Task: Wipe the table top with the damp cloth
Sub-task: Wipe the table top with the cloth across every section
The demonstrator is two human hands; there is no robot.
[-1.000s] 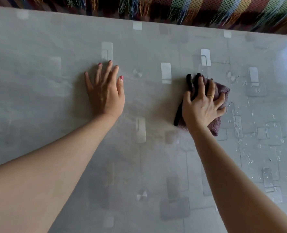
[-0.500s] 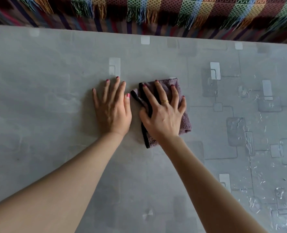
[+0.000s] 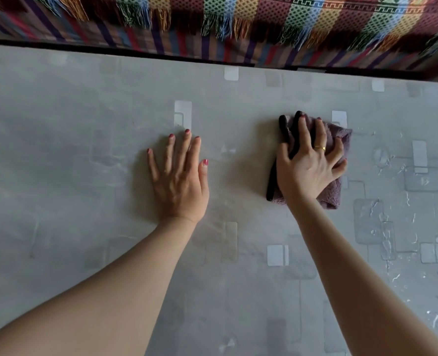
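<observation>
Cloth (image 3: 337,140) lies bunched under the right hand (image 3: 311,167), fingers spread and pressing it to the grey surface (image 3: 84,140). Left hand (image 3: 180,181) rests flat, fingers straight, holding nothing. Bunched like this, it could skip the droplets at right.

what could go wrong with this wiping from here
The cloth is bunched under the right hand, so it may skip patches and leave streaks. Wet droplets on the table top to its right could be missed or smeared. The left hand, flat on the surface, covers a spot that might go unwiped.
</observation>
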